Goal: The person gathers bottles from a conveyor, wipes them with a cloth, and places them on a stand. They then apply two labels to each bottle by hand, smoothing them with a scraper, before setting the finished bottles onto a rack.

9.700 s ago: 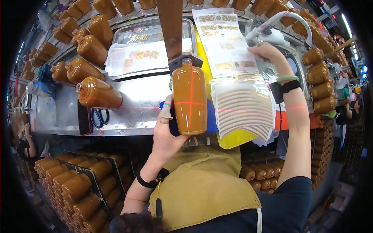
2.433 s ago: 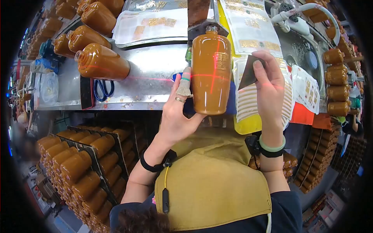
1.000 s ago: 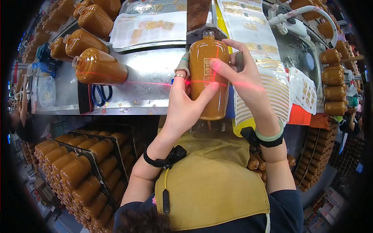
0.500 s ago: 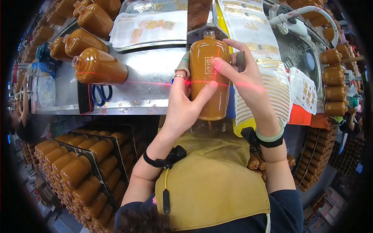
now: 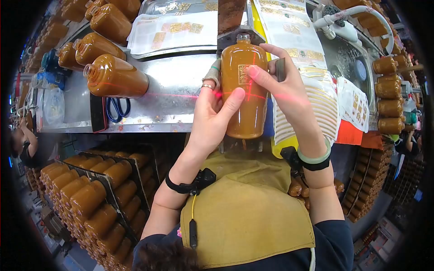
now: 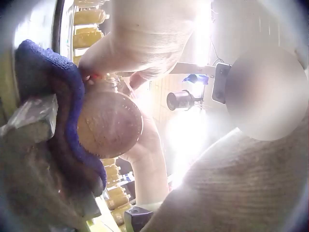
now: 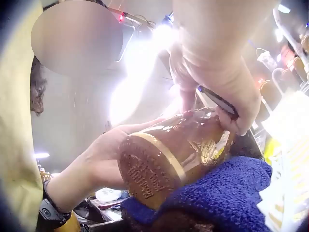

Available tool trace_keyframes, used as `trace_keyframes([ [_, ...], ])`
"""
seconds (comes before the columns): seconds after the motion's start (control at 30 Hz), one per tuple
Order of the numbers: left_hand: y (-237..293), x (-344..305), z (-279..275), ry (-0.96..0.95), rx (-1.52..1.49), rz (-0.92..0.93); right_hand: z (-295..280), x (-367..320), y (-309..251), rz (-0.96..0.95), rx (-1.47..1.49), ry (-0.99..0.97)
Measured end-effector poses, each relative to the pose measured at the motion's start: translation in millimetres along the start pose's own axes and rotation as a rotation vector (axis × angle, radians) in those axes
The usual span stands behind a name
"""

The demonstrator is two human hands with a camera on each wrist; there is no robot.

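A glossy amber-brown bottle lies with its neck pointing away, toward a metal bracket. On its face sits a small gold character decal. My left hand grips the bottle's left side, thumb across the front and a cloth cot on one finger. My right hand presses its thumb at the decal's right edge. Tucked in that hand's curled fingers is a dark flat scraper, seen edge-on in the right wrist view too. Blue towelling pads the bottle from beneath.
More brown bottles stand at left beside blue-handled scissors. Decal sheets and a stack of striped sheets lie at right, before a sink with a white hose. Racked bottles fill the space below the bench.
Since 2.4 seconds ago, my right hand has brought the scraper to the bottle, and the decal shows further left. In the last half second, my left thumb has shifted slightly left; my right hand barely moves.
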State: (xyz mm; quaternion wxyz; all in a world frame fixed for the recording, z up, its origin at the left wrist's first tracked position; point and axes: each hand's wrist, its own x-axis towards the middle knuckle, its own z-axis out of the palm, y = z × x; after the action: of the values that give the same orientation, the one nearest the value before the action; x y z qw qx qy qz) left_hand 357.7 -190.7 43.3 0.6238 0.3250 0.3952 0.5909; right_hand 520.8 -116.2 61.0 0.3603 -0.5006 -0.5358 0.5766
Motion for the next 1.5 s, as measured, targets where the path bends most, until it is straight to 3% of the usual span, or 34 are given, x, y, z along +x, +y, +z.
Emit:
trace_keyframes([
  [0.43,-3,-1,-2,0.016,0.045,-0.01,-2,-1,3,-0.055,-0.027,0.004],
  [0.57,-3,-2,-4,0.015,0.067,-0.045,-6,-23,-17,-0.039,0.129,0.042],
  [0.63,-3,-1,-3,0.02,-0.003,-0.032,-13,-40,-18,-0.059,0.1,0.102],
  [0.67,-4,0,-4,0.018,-0.003,-0.029,-12,-47,-13,-0.216,-0.09,0.124],
  [0.7,-5,-1,-6,-0.002,0.031,-0.034,-5,-55,-12,-0.3,-0.079,0.112],
  [0.77,-5,-2,-8,-0.023,0.065,-0.043,5,-74,-9,-0.331,-0.197,0.123],
  [0.83,-2,-1,-6,-0.012,0.067,-0.049,10,-84,-7,-0.249,-0.257,0.092],
  [0.87,-3,0,-6,-0.016,0.065,-0.046,13,-83,-1,-0.323,-0.275,0.121],
  [1.33,-6,-1,-5,0.0,0.052,-0.019,15,-84,-7,-0.307,-0.394,0.123],
  [1.5,-4,-2,-6,-0.006,0.074,-0.042,16,-86,-15,-0.347,-0.579,0.136],
])
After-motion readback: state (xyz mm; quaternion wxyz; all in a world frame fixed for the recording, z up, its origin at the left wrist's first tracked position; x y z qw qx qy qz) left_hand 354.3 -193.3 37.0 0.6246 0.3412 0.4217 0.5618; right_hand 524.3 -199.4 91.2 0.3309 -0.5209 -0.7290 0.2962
